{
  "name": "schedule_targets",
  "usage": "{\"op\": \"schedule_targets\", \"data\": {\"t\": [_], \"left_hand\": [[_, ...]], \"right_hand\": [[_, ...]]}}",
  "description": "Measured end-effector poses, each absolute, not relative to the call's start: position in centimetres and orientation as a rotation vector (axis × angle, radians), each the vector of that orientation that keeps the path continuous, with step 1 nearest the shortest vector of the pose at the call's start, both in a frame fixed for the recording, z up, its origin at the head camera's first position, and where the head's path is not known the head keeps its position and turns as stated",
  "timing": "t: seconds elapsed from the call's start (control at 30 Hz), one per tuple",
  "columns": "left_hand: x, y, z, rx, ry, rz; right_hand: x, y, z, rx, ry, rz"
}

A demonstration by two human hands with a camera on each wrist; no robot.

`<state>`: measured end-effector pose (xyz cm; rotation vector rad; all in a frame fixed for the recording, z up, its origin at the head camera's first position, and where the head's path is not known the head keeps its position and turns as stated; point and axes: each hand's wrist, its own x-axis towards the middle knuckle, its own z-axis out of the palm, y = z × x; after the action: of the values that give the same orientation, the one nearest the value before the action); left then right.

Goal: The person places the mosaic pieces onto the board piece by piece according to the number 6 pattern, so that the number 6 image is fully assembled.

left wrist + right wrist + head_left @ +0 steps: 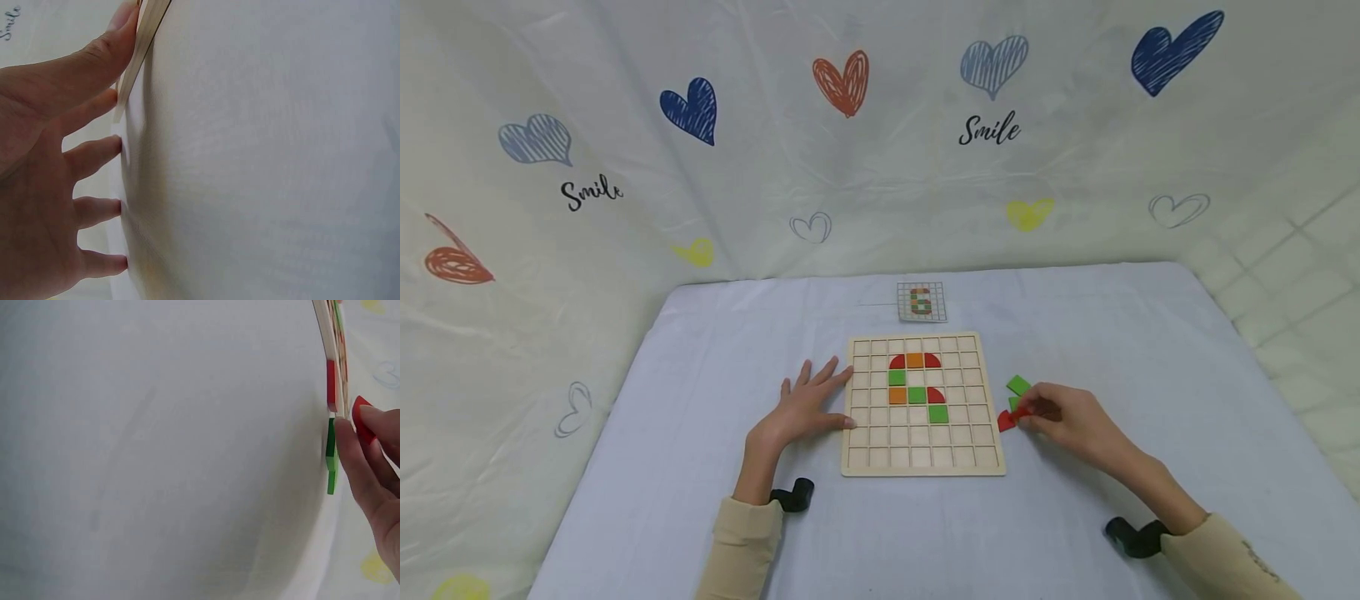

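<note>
A square wooden grid board (pixel 925 457) lies on the table, with red quarter-round, orange square and green square tiles set in some of its cells. My left hand (pixel 801 410) is spread flat at the board's left edge, thumb and index fingertip touching it. Right of the board, my right hand (pixel 1075 418) pinches a red tile (pixel 362 419) between thumb and fingers, just above the table. Under and beside those fingers lie another red tile (pixel 1005 422) and two green tiles (pixel 1018 384), one partly hidden by the hand.
Behind the board lies a small pattern card (pixel 922 302) showing a coloured figure on a grid. A white cloth covers the table (pixel 737 333). A printed curtain with hearts (pixel 841 83) hangs behind. Black wrist devices (pixel 793 496) sit at both wrists.
</note>
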<state>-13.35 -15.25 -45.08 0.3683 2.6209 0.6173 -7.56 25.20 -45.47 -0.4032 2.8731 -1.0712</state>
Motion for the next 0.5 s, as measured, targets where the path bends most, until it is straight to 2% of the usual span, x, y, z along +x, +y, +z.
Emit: {"op": "schedule_targets", "data": {"t": [0.5], "left_hand": [[-13.4,-15.2,-45.2,0.367,2.624,0.625]], "right_hand": [[-8.2,23.7,-45.4,-0.449,2.779,-1.212]]}}
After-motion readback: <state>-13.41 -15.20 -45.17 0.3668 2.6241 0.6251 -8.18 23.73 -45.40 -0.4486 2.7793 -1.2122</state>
